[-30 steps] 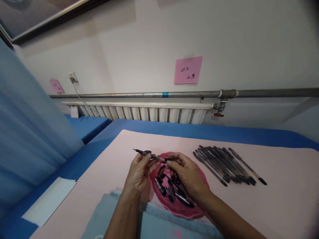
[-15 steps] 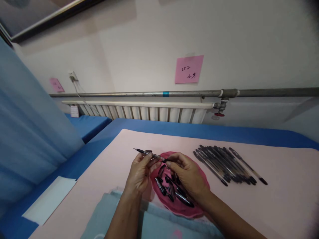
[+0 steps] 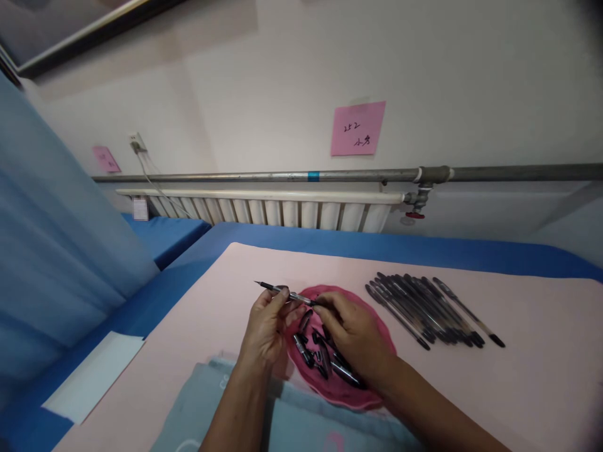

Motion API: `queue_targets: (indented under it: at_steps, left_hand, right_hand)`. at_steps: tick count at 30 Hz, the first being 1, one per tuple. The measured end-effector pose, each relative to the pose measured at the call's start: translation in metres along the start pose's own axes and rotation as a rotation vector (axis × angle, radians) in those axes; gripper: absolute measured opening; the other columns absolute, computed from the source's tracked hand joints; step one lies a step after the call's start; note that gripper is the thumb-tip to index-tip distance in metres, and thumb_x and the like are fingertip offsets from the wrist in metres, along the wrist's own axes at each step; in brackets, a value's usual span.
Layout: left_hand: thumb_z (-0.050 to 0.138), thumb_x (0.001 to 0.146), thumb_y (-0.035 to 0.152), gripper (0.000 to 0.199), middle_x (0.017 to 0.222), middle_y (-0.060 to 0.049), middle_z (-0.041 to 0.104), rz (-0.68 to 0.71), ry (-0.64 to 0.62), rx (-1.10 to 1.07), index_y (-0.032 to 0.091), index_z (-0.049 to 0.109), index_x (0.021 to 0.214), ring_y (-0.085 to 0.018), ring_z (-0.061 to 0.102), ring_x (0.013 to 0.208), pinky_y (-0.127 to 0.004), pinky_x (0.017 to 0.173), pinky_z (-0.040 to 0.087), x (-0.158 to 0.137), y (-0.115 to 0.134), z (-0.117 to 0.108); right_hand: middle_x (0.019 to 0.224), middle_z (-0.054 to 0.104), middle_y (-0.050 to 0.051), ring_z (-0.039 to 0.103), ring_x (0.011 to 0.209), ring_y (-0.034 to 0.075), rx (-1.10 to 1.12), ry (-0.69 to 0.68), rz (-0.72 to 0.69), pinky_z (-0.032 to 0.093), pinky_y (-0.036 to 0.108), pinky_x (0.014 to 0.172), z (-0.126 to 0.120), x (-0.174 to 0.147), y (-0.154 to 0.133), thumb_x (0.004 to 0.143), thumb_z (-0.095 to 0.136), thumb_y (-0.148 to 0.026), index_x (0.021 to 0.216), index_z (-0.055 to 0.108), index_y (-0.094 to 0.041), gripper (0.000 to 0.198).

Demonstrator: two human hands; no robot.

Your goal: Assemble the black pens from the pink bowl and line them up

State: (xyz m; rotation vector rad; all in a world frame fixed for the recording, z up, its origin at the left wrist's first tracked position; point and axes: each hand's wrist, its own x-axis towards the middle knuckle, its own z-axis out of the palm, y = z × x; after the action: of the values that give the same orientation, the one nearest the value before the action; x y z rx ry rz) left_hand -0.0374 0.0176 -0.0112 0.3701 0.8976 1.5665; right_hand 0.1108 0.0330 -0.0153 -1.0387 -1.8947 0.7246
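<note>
Between both hands I hold an uncapped pen [image 3: 298,297], tilted, its bare tip pointing up and to the left. My left hand [image 3: 267,323] pinches the barrel near the grip. The fingers of my right hand [image 3: 351,329] are closed around the pen's rear end, hiding the very end of it. Below the hands is a pink scalloped dish [image 3: 320,390] with several black pen caps [image 3: 304,351] and small dark parts inside; my right hand covers part of it. To the right, several capped pens [image 3: 414,307] lie side by side in a slanted row.
A pink mat [image 3: 207,314] covers the blue table [image 3: 330,236]. A light blue cloth [image 3: 301,424] lies at the front, and a white sheet [image 3: 94,376] at the left. Behind stand a radiator [image 3: 292,210] and a pipe; a blue curtain [image 3: 56,251] hangs at the left.
My right fingers have curled closer around the pen's rear end. The pen is held at nearly the same place and angle; the dish and the row of pens stay put.
</note>
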Motion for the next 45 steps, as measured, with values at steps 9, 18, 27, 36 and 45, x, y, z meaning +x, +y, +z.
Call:
queue_targets:
  at_steps: [9,18,27,36,45]
  left_hand:
    - [0.076,0.063,0.016,0.022,0.065,0.0,0.064,0.065,0.0,-0.005,0.013,0.055,0.07,-0.013,0.065,0.062,-0.024,0.061,0.055,-0.004,-0.001,0.005]
    - [0.077,0.061,0.018,0.024,0.067,0.0,0.064,0.09,-0.015,0.035,0.014,0.055,0.07,-0.012,0.064,0.062,-0.023,0.061,0.054,-0.004,-0.002,0.006]
    - [0.076,0.061,0.018,0.024,0.067,-0.001,0.064,0.057,-0.02,0.032,0.014,0.055,0.07,-0.013,0.064,0.064,-0.023,0.062,0.054,-0.003,-0.002,0.004]
    - [0.076,0.062,0.018,0.023,0.065,0.0,0.063,0.074,-0.004,0.062,0.014,0.054,0.069,-0.011,0.063,0.06,-0.022,0.058,0.054,-0.006,-0.001,0.008]
    - [0.071,0.067,0.016,0.018,0.065,-0.001,0.063,0.069,0.027,0.11,0.014,0.054,0.071,-0.012,0.063,0.059,-0.023,0.058,0.054,-0.005,-0.002,0.007]
  right_hand:
    - [0.072,0.063,0.0,0.058,0.066,0.017,0.146,0.023,0.122,0.045,0.03,0.062,0.003,0.0,-0.007,0.084,0.05,-0.028,0.081,0.057,-0.023,0.009]
    - [0.076,0.063,0.0,0.057,0.065,0.016,0.095,-0.008,0.1,0.044,0.029,0.061,0.001,0.001,-0.01,0.08,0.058,-0.029,0.087,0.059,-0.024,0.009]
    - [0.084,0.066,0.001,0.06,0.076,0.017,-0.133,-0.056,-0.063,0.043,0.03,0.067,-0.004,0.001,-0.008,0.085,0.052,-0.025,0.092,0.059,-0.023,0.01]
    - [0.088,0.065,0.004,0.059,0.08,0.019,-0.233,-0.113,-0.141,0.044,0.031,0.071,-0.008,0.004,-0.003,0.088,0.05,-0.028,0.092,0.059,-0.022,0.011]
    - [0.089,0.065,0.004,0.059,0.082,0.018,-0.257,-0.174,-0.176,0.043,0.031,0.073,-0.01,0.006,-0.002,0.087,0.049,-0.023,0.091,0.057,-0.021,0.01]
